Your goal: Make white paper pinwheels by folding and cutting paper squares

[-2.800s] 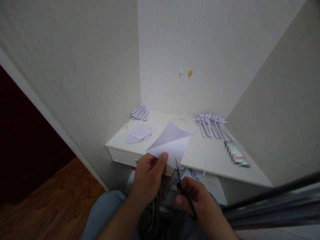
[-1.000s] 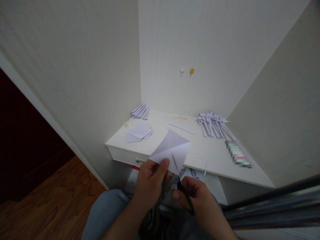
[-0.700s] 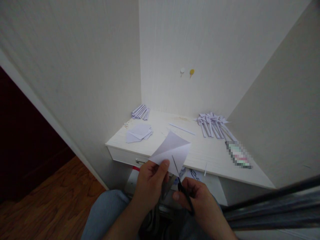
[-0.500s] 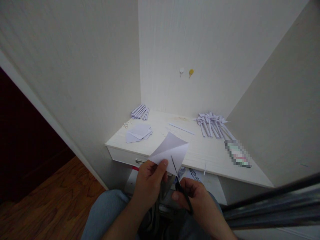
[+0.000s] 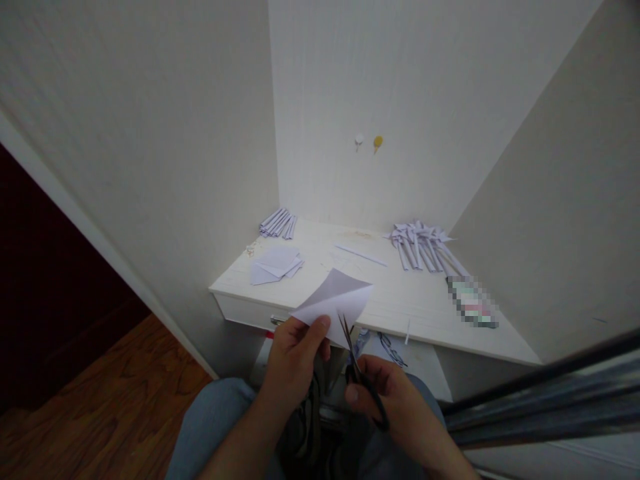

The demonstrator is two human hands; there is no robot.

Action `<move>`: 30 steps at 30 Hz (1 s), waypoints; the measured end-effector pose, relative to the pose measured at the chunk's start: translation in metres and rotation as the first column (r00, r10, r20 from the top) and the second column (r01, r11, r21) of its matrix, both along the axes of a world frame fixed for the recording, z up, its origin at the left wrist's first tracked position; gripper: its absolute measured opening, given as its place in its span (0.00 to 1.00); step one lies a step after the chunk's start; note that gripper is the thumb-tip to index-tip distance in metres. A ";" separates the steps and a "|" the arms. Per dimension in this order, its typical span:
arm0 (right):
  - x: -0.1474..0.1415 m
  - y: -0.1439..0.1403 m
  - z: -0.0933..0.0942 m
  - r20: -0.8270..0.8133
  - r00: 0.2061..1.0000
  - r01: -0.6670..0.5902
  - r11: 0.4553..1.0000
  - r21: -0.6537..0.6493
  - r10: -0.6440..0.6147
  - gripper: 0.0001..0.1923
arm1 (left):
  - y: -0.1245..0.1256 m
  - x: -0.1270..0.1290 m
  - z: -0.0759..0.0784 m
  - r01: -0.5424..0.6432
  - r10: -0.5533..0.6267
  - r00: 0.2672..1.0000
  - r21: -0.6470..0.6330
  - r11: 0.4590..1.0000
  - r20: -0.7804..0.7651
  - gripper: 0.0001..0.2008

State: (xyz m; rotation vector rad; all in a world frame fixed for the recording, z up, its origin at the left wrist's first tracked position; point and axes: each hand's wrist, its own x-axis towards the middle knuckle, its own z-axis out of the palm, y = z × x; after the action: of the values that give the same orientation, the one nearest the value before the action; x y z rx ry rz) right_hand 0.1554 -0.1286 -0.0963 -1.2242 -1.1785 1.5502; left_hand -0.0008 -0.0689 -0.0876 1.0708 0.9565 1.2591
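Note:
A creased square of white paper (image 5: 336, 298) is pinched by my left hand (image 5: 299, 350) at its near left side, thumb on top. My right hand (image 5: 384, 390) grips black-handled scissors (image 5: 352, 357). Their blades are slightly apart and lie at the paper's near part, pointing toward its middle. Whether the blades have paper between them I cannot tell. Beyond the paper, a small stack of white paper sheets (image 5: 276, 265) lies on the white desk (image 5: 320, 248).
Rolled paper sticks (image 5: 278, 223) lie at the back left, and paper pinwheels on sticks (image 5: 419, 245) at the back right. A thin paper strip (image 5: 361, 255) rests mid-desk. Below are glasses (image 5: 393, 350) and a plastic bottle (image 5: 361, 341). A pixelated object (image 5: 471, 302) sits at right.
The scissor blades have opened from nearly closed. The paper has shifted slightly left and tilted, with my left hand moving along. The camera view has turned a little.

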 end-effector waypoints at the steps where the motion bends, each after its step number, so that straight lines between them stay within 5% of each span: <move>1: -0.001 0.000 0.001 0.002 1.000 0.003 1.000 -0.006 -0.003 0.25 | 0.000 0.000 -0.001 0.004 -0.004 1.000 -0.003 1.000 -0.004 0.19; 30: -0.001 0.005 0.007 0.085 0.994 0.060 0.998 0.031 -0.063 0.28 | -0.005 0.005 -0.004 0.030 -0.030 0.999 0.002 1.000 0.017 0.20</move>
State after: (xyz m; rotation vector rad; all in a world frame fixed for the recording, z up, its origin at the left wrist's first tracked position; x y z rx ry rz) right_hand 0.1539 -0.1238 -0.0896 -1.3079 -1.2027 1.4434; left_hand 0.0040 -0.0743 -0.0915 1.0706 0.9237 1.2424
